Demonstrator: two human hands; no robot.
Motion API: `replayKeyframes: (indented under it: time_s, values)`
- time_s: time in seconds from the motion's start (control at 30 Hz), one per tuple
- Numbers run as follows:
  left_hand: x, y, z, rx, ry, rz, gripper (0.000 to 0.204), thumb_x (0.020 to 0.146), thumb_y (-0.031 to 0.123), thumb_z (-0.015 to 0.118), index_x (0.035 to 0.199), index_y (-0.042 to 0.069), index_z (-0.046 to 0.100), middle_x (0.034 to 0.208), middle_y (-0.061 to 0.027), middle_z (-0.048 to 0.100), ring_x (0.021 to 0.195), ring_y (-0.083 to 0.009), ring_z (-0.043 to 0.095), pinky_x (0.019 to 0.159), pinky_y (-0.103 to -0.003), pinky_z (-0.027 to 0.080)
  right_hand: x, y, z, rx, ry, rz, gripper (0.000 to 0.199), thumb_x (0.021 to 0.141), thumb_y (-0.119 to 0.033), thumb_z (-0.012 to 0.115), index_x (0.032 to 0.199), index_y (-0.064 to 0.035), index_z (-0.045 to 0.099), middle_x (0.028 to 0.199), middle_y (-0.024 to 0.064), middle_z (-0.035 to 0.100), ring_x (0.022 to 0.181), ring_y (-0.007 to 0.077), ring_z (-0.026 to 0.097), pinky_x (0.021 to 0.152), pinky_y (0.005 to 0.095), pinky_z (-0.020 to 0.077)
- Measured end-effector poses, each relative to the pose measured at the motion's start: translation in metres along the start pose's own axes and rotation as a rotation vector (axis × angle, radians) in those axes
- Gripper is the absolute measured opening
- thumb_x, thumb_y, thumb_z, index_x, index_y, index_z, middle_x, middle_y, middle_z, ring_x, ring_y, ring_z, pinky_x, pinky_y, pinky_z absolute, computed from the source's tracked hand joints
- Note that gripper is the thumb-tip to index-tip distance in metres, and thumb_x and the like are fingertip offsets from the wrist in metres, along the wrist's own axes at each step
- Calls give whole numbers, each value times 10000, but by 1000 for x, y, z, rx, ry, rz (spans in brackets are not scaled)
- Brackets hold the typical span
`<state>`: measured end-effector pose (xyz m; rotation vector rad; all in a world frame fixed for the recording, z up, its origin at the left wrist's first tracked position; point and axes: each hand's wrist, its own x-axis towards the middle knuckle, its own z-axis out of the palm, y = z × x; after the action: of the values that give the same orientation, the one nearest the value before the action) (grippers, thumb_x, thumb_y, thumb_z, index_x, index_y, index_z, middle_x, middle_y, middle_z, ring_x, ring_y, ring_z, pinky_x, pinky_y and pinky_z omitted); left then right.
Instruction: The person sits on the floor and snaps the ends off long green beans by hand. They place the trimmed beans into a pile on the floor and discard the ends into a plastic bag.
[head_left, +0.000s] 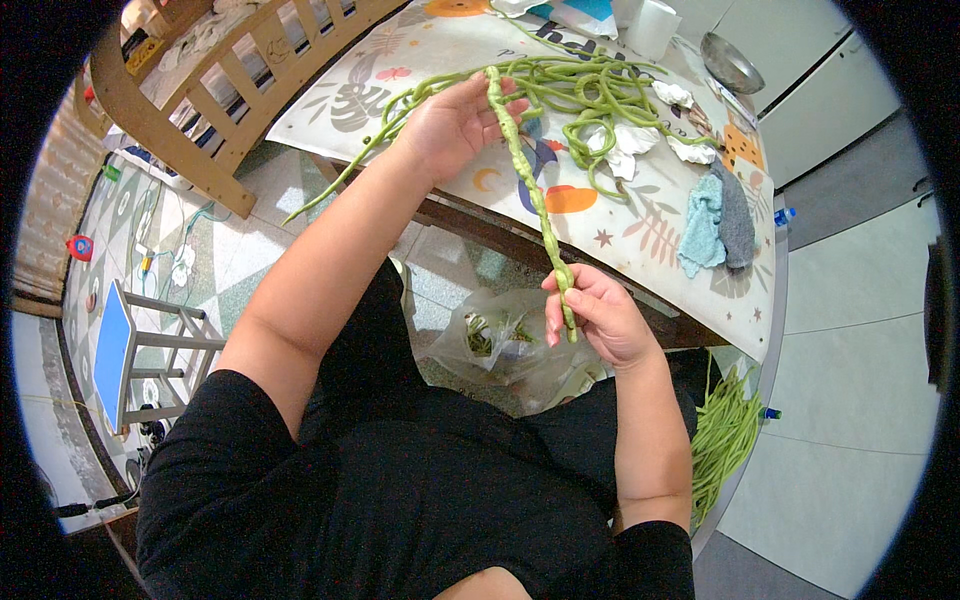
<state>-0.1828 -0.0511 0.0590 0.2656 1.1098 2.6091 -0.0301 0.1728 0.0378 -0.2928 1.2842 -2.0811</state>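
A lumpy, pale green long bean (527,178) stretches slantwise between my two hands, its upper end farther from me. My left hand (448,128) grips it near the top end, with some fingers spread behind it. Lower down, my right hand (612,322) pinches it between thumb and fingers, and a short tip sticks out below. Just beyond my left hand, a tangled heap of long green beans (560,85) lies on the patterned table cover (400,70). One bean from the heap hangs over the table's near left edge.
Crumpled white tissues (625,145) and teal and grey cloths (705,225) lie on the table. Below its edge is a clear plastic bag (470,365) with green scraps. More long beans (728,430) are piled at my right. A blue-topped stool (115,355) stands left.
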Motion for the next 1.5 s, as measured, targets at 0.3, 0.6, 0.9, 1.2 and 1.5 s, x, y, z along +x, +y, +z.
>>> replayKeyframes:
  time_s: [0.3, 0.6, 0.9, 1.2, 1.5]
  values:
    - [-27, -2, 29, 99, -89, -73, 295, 863, 197, 449, 1135, 84, 436, 1004, -91, 570, 698, -110, 560, 621, -233, 467, 1, 1, 0, -83, -103, -19, 320, 835, -156, 469, 1113, -3, 422, 810, 93, 566, 715, 174, 562, 691, 284, 450]
    - [-67, -47, 78, 436, -103, -127, 283, 817, 152, 536, 1072, 39, 487, 903, -70, 581, 778, -143, 560, 668, -250, 445, -1, 7, 13, -96, 30, -99, 283, 829, -126, 520, 1083, -21, 449, 737, 20, 513, 637, 87, 496, 583, 211, 423]
    - [-95, -52, 64, 461, -102, -112, 243, 845, 173, 491, 1018, 5, 523, 875, -64, 581, 764, -139, 553, 670, -252, 454, -23, -6, 23, -184, 193, -239, 214, 863, -171, 470, 1001, -16, 523, 617, -27, 443, 513, 50, 383, 471, 167, 326]
    - [-110, -33, 67, 1537, -388, 801, 169, 710, 59, 561, 878, 42, 564, 913, -96, 572, 882, -267, 532, 801, -345, 391, -28, -3, 29, -1340, 590, -367, 168, 748, -198, 567, 873, -87, 588, 747, 109, 574, 646, 291, 561, 568, 343, 452]
    - [-129, -69, 63, 1727, -473, 233, 156, 752, 138, 526, 883, 54, 534, 745, -119, 545, 691, -322, 539, 591, -402, 435, -28, 8, 26, -1657, 534, -423, 127, 727, -173, 564, 818, -86, 574, 674, 92, 507, 636, 282, 542, 554, 384, 436]
